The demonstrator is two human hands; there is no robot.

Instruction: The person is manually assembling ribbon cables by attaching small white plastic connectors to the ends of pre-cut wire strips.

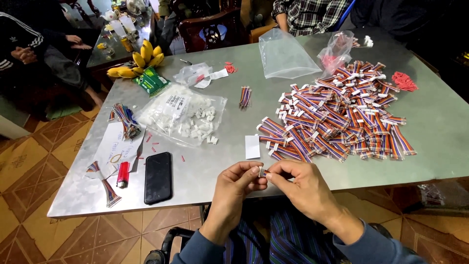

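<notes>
Both hands, left hand and right hand, pinch one small white connector at table edge; big finished cable pile done, bag of connectors mostly full.

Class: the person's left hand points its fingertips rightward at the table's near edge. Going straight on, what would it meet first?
Almost at once, the right hand: the left hand already pinches the same small connector piece against those fingertips.

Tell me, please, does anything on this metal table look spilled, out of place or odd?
Yes, slightly. A few small white connectors have spilled out of the open clear bag onto the table. Bananas lie at the far left corner among the wiring parts. Both hands, left and right, pinch one small connector piece.
</notes>
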